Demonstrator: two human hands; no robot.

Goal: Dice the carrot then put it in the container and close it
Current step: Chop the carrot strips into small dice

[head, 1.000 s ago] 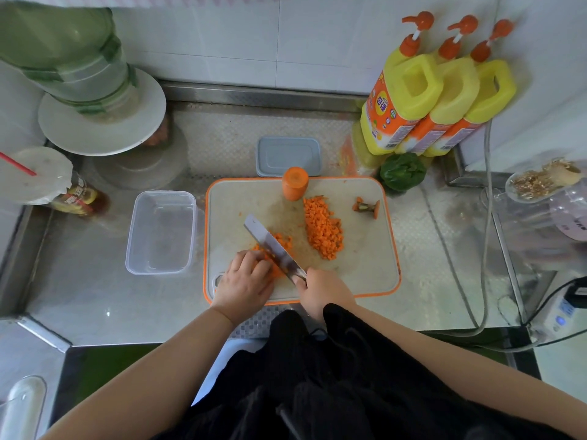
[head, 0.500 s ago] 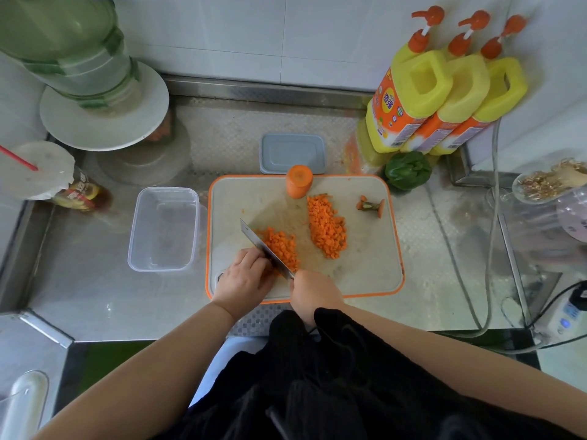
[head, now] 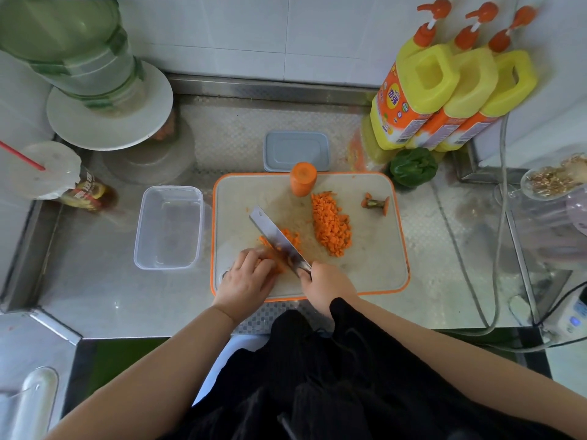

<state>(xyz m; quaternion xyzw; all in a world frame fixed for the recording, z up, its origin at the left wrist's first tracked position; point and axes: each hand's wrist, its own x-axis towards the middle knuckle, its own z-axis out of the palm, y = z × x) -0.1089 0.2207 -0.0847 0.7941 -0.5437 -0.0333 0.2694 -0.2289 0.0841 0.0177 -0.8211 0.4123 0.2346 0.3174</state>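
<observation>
the right hand (head: 328, 285) grips the knife (head: 279, 241) over the cutting board (head: 374, 265). the left hand (head: 246, 281) pins carrot strips (head: 270, 249) with curled fingers; the diced pile (head: 332, 225) lies at the knife's 2 o'clock.

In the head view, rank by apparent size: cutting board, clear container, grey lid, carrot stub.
1. cutting board
2. clear container
3. grey lid, though it lies farther from the camera, so its true size is unsure
4. carrot stub

Bare counter (head: 95, 290) around container (head: 168, 228)
</observation>
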